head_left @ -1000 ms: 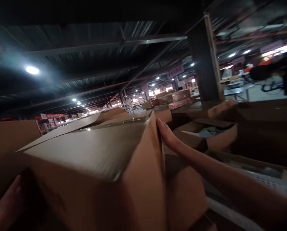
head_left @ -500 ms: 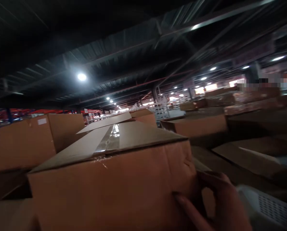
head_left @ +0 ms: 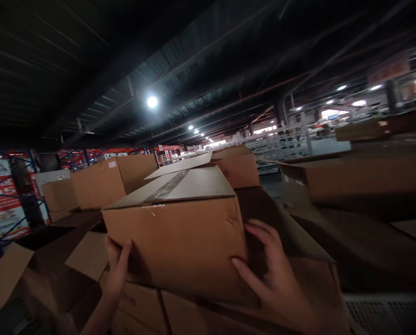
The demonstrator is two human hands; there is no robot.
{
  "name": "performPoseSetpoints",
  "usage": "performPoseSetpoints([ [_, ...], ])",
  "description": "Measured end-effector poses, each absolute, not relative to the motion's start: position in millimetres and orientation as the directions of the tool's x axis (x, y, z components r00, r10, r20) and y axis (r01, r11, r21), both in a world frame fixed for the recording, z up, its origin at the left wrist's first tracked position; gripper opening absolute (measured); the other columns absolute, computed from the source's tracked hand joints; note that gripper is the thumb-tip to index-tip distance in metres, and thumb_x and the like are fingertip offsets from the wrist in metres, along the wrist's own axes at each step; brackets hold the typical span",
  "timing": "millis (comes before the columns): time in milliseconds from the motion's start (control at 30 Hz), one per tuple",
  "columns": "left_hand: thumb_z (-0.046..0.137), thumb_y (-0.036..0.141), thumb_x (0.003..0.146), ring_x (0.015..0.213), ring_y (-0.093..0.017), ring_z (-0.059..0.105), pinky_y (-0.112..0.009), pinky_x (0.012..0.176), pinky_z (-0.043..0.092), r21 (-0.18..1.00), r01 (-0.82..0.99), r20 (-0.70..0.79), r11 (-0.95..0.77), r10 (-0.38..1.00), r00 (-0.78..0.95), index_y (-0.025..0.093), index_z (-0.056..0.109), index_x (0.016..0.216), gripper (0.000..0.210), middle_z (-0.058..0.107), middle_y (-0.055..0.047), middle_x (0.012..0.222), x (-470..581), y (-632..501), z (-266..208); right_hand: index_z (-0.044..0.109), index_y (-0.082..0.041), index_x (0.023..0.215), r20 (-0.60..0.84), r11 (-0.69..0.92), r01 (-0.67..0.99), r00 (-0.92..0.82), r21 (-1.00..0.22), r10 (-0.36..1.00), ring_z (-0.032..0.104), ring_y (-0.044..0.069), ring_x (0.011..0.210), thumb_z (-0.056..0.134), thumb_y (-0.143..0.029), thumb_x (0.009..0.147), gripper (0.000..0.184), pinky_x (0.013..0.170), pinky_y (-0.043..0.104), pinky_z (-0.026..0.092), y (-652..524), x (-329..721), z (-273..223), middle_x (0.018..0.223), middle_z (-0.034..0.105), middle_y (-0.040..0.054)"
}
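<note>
A taped cardboard box [head_left: 180,235] sits on top of other cartons right in front of me. My left hand [head_left: 117,270] grips its lower left corner, fingers wrapped around the left side. My right hand [head_left: 272,274] presses on its lower right corner, thumb on the front face and fingers spread along the right side. A strip of clear tape runs along the box's closed top.
Cartons [head_left: 148,309] lie under the box. Open cartons with loose flaps [head_left: 40,270] stand to the left, more boxes [head_left: 103,181] behind. Large cartons [head_left: 361,179] fill the right. A white perforated crate [head_left: 389,314] shows at the bottom right. Blue racking [head_left: 5,200] stands far left.
The view swung left and the box now sits further from me. My left hand has come into view on the box's left corner; my right hand stays at its right corner.
</note>
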State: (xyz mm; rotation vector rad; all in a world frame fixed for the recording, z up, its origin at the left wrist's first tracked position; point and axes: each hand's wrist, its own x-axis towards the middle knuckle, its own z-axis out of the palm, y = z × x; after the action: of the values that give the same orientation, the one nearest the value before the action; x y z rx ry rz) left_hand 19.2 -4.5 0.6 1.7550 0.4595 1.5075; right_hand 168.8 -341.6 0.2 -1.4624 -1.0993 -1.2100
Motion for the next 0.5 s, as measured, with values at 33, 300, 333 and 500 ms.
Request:
performPoseSetpoints([
  [33,0.060,0.072,0.080,0.141,-0.038,0.039,-0.057,0.123,0.029,0.727,-0.233,0.686,-0.646,0.695,0.215,0.017,0.037,0.138,0.083,0.044,-0.019,0.145,23.3,-2.8,0.0,0.043,-0.019,0.140,0.993,-0.177,0.981,0.092,-0.077,0.080,0.053,0.028,0.125,0.061,-0.030,0.094,0.051,0.101,0.042,0.052,-342.4,169.0,7.4,0.134,0.050,0.0158],
  [300,0.043,0.062,0.095,0.147,-0.035,0.035,-0.055,0.124,0.027,0.630,-0.153,0.776,-0.761,0.624,0.091,0.011,0.028,0.154,0.080,0.036,-0.024,0.157,38.0,-10.6,-12.3,0.047,-0.031,0.147,0.974,0.095,0.986,-0.153,0.139,0.166,0.059,0.032,0.126,0.057,-0.041,0.097,0.051,0.105,0.051,0.050,-334.5,207.8,94.3,0.138,0.061,0.0107],
  [333,0.040,0.060,0.097,0.147,-0.037,0.035,-0.057,0.124,0.028,0.598,-0.111,0.801,-0.794,0.596,0.051,0.007,0.026,0.156,0.080,0.035,-0.026,0.158,41.3,-12.3,-16.0,0.054,-0.032,0.141,0.977,0.137,0.986,-0.120,0.096,0.178,0.062,0.031,0.122,0.053,-0.046,0.100,0.044,0.101,0.050,0.052,-333.1,212.5,99.7,0.133,0.065,0.0097],
  [500,0.042,0.045,0.102,0.148,-0.038,0.035,-0.056,0.118,0.032,0.493,-0.051,0.870,-0.869,0.494,0.001,0.008,0.018,0.160,0.073,0.033,-0.025,0.160,50.2,-20.2,-32.7,0.074,-0.041,0.114,0.982,0.103,0.982,0.146,-0.159,0.117,0.067,0.034,0.113,0.056,-0.059,0.095,0.032,0.091,0.054,0.053,-334.3,205.2,100.8,0.117,0.074,0.0077],
])
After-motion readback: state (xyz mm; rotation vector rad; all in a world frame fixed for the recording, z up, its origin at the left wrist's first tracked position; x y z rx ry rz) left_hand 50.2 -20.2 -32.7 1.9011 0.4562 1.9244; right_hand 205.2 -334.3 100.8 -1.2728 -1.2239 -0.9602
